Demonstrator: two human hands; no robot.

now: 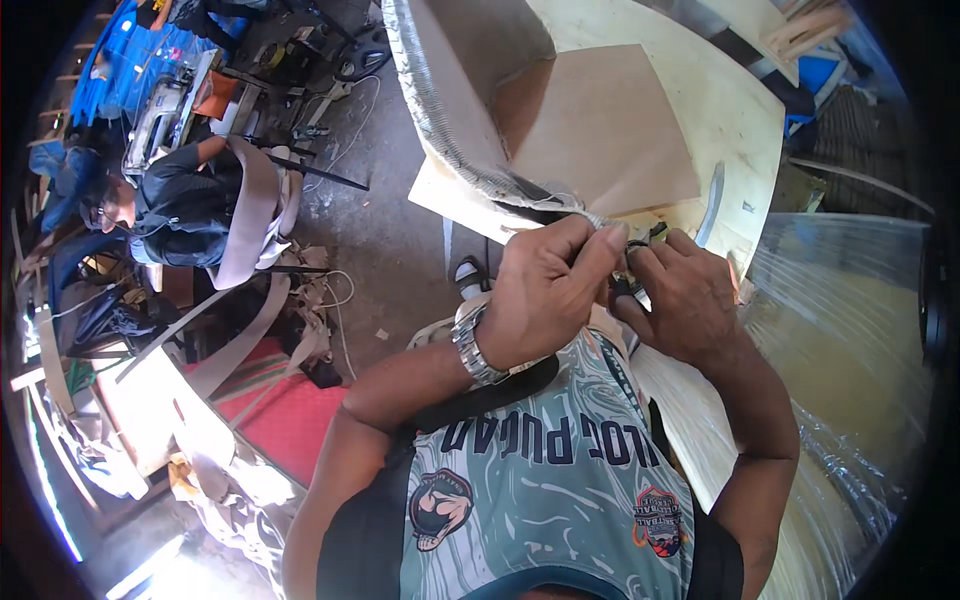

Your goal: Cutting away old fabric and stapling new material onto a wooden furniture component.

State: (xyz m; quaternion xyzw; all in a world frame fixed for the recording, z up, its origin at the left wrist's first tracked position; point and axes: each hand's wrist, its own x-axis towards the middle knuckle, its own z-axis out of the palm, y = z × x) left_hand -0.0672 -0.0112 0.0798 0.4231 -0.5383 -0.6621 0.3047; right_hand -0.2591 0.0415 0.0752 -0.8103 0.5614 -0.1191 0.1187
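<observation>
1. The left hand [545,295] pinches the grey trim [440,120] at its near end, thumb and fingers closed tight on it just above the chest.
2. The right hand [685,295] sits touching the left, fingers curled shut around a small dark tool [628,283]; it looks like pliers or a stapler, but the hands hide most of it.
3. The trim runs from the fingers up along the edge of a beige cushion [465,50], which lies on the plywood table [730,110].
4. A brown board [610,125] lies flat on the table beside the cushion.
5. A metal watch [473,348] is on the left wrist.
6. A curved blade [710,205] rests on the table just beyond the right hand.
7. Clear plastic sheet [850,330] covers something to the right.
8. At far left another person [170,205] bends over beige strips [250,215] on the floor.
</observation>
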